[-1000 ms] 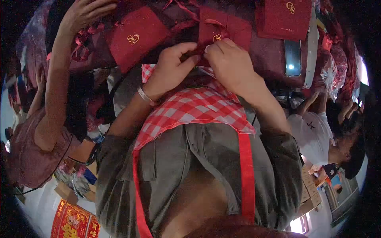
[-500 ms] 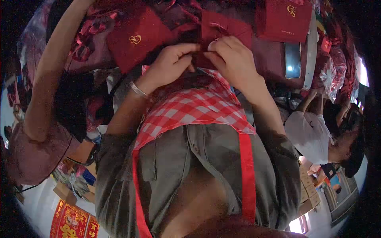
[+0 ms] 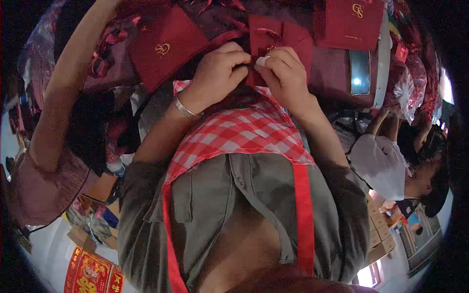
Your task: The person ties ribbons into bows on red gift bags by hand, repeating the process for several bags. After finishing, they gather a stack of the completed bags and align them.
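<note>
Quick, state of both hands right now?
Left hand: fingers curled, thumb near forefinger; anything held can't be told.
Right hand: fingers bent over the middle red folder; grip can't be told.

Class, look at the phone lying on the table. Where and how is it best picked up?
The best grip is probably the two long edges of the phone, near mid-length, with the right hand coming from above: it lies flat, narrow from side to side, with nothing on top.

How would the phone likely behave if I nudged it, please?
The phone looks stiff, being a flat slab. Its glossy, light-reflecting face might feel slippery. Lying flat, it would probably slide rather than roll or tip.
</note>
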`<action>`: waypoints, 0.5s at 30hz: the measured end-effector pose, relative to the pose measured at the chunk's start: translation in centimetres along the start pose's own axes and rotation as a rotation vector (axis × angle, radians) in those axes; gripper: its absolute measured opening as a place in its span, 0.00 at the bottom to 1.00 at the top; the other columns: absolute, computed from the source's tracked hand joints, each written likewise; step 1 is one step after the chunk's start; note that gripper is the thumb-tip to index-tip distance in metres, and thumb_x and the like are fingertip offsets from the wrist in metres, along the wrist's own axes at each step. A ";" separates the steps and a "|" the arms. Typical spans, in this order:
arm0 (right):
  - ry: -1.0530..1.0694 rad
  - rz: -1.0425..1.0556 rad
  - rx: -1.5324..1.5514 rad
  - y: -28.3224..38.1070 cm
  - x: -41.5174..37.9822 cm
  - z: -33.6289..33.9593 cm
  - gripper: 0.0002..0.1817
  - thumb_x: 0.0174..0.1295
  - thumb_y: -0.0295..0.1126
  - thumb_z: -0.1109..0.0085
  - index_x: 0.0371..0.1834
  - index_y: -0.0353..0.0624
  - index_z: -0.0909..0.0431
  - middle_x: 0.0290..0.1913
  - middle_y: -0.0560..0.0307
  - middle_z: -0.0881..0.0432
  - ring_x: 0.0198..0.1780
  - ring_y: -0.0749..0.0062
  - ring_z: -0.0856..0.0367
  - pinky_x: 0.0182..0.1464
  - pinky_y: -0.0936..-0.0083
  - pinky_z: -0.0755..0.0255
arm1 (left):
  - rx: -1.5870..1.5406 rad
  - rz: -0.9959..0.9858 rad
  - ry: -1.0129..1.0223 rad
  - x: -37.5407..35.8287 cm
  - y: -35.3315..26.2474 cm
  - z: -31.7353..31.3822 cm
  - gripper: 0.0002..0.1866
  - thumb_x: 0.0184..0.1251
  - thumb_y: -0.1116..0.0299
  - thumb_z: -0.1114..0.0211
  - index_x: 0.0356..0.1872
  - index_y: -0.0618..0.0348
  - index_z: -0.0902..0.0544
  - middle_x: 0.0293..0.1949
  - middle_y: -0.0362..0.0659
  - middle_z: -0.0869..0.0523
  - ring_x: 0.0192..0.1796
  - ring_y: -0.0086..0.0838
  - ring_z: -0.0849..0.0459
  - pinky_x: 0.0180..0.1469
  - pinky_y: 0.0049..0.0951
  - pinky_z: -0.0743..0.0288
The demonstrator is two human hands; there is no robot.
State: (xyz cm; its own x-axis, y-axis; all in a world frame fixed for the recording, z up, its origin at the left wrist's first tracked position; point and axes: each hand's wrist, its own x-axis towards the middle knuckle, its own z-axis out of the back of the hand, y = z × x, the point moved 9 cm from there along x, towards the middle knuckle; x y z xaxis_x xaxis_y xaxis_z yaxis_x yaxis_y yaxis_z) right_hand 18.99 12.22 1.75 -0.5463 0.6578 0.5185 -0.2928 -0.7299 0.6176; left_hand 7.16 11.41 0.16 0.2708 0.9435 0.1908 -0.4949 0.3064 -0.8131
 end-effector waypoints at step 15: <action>0.104 -0.279 -0.280 -2.4 -1.9 1.2 0.57 0.41 0.44 0.25 0.68 0.28 0.54 0.65 0.28 0.42 0.67 0.31 0.45 0.67 0.52 0.44 | 0.625 0.033 0.186 -1.2 -2.8 4.8 0.02 0.55 0.72 0.41 0.28 0.57 0.21 0.32 0.43 0.23 0.32 0.42 0.19 0.33 0.40 0.25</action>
State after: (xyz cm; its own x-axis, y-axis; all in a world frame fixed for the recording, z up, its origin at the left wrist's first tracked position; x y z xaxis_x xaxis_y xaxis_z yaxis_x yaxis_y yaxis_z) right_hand 21.64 12.96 -0.01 -0.4880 0.8260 0.2820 -0.6354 -0.5577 0.5340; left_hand 4.26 10.06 4.90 0.3583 0.9332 0.0272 -0.8771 0.3465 -0.3327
